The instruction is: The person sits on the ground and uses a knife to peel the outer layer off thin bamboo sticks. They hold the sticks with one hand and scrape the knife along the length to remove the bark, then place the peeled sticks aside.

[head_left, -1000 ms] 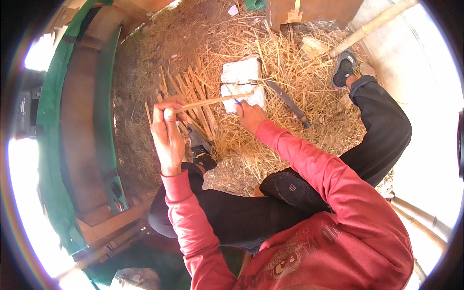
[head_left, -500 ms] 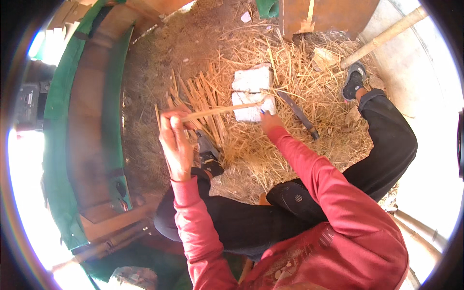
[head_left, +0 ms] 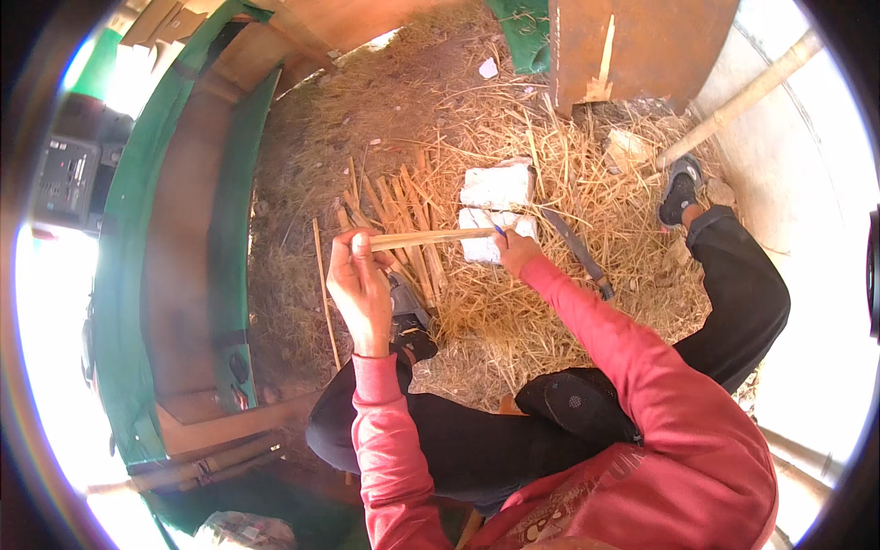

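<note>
1. Pale wooden strip (head_left: 426, 239) runs nearly level across the frame's centre, its right part over the lower of two white blocks (head_left: 496, 188).
2. Left hand (head_left: 360, 280), left of centre, pinches the strip's left end.
3. Right hand (head_left: 521, 254), right of centre, curls around a slim blue object (head_left: 500, 230); whether it also grips the strip, I cannot tell.
4. Dark blade (head_left: 576, 247) lies on straw (head_left: 495, 316), right of centre.

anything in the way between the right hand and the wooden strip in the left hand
Nothing visible blocks it. The right hand is at one end of the wooden strip, holding a small blue object there; contact is hard to tell. The white blocks lie beneath, not between.
</note>
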Motion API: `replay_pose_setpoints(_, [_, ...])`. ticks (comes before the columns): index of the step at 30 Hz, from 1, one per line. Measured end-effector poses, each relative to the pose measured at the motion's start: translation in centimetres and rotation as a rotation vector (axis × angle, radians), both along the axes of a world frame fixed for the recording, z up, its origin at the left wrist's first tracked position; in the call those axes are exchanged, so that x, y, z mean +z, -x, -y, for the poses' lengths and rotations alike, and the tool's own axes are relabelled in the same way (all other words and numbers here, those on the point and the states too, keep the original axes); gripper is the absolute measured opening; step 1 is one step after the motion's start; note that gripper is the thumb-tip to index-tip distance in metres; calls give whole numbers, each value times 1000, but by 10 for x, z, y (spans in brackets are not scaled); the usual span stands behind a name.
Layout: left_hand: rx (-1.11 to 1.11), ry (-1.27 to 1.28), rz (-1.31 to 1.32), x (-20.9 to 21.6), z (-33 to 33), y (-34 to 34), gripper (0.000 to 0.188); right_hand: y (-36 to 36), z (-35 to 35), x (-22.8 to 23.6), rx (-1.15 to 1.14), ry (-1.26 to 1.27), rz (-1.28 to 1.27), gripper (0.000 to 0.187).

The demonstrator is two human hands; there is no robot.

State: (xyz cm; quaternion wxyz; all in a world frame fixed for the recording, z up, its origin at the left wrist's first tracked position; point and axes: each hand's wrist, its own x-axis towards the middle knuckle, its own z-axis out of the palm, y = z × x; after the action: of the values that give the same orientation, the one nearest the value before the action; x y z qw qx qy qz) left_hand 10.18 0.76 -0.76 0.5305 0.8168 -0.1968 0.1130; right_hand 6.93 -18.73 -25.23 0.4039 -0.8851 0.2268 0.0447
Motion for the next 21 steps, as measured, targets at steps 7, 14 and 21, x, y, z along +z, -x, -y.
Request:
replay_pose_setpoints(7, [-68, 134, 23, -3, -13, 2, 16, 44, -80, 179, 125, -266, 470, 39])
replay_pose_setpoints(14, [-113, 72, 14, 3, -18, 2, 12, 40, -81, 179, 147, -175, 404, 31])
replay_pose_setpoints(21, [-68, 20, 34, 4, -19, 3, 14, 38, -98, 168, -31, -113, 473, 28])
